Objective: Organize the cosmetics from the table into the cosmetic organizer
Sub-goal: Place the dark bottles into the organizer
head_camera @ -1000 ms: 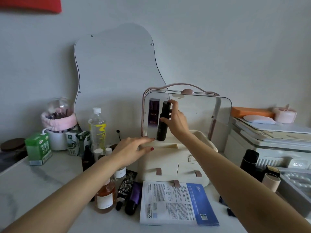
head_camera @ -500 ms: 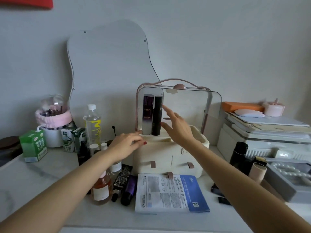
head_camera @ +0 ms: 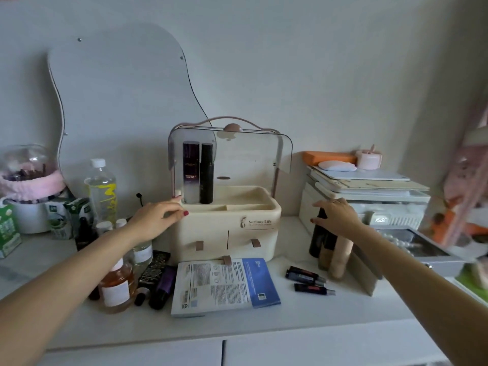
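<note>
The cream cosmetic organizer (head_camera: 227,235) stands mid-table with its clear lid (head_camera: 250,154) raised. In its top tray a purple bottle (head_camera: 190,173) and a black bottle (head_camera: 206,173) stand upright, side by side. My left hand (head_camera: 155,220) grips the organizer's upper left corner, thumb on the front. My right hand (head_camera: 336,216) reaches right of the organizer, its straight fingers touching the top of a tall black bottle (head_camera: 320,240) beside two beige tubes (head_camera: 339,257). Two small dark lip tubes (head_camera: 303,276) lie on the table in front of them.
A sheet-mask pack (head_camera: 224,283) lies before the organizer. At the left are an amber bottle (head_camera: 116,286), dark tubes (head_camera: 161,283), a water bottle (head_camera: 101,191) and green cartons (head_camera: 8,228). A wavy mirror (head_camera: 118,101) leans on the wall. Stacked white boxes (head_camera: 367,191) and a grey tray (head_camera: 422,249) stand at right.
My right hand set the black bottle in the organizer beside the purple one, let go, and swung right to the tall black bottle. My left hand stays at the organizer's corner.
</note>
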